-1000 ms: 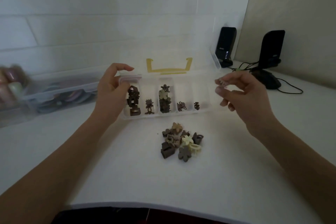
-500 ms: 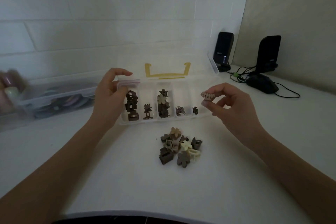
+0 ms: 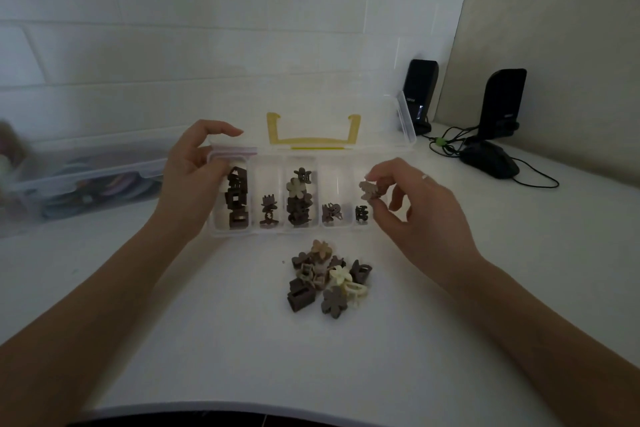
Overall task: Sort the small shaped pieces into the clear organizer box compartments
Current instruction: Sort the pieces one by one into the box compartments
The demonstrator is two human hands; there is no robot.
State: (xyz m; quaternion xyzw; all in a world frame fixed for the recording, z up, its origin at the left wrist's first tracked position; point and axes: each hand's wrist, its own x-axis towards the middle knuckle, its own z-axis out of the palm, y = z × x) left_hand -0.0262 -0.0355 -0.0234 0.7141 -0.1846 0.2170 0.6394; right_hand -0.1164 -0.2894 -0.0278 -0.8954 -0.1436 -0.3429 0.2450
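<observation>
The clear organizer box (image 3: 263,233) lies open on the white table, its lid with a yellow handle (image 3: 313,140) tipped back. Several compartments hold dark brown shaped pieces. My left hand (image 3: 194,184) grips the box's left end, thumb at the first compartment. My right hand (image 3: 412,208) pinches a tan flower-shaped piece (image 3: 370,190) between thumb and fingertips, above the box's rightmost compartment. A pile of loose pieces (image 3: 327,279) in brown, tan and cream lies on the table just in front of the box.
A clear storage bin (image 3: 86,180) with coloured items stands at the left against the wall. Two black speakers (image 3: 420,94) (image 3: 502,104), a black mouse (image 3: 490,159) and cables sit at the back right. The table's front edge curves near me.
My right hand has come down and to the left with the pinched piece, from beside the box to over its right end. My left hand has kept its hold on the box.
</observation>
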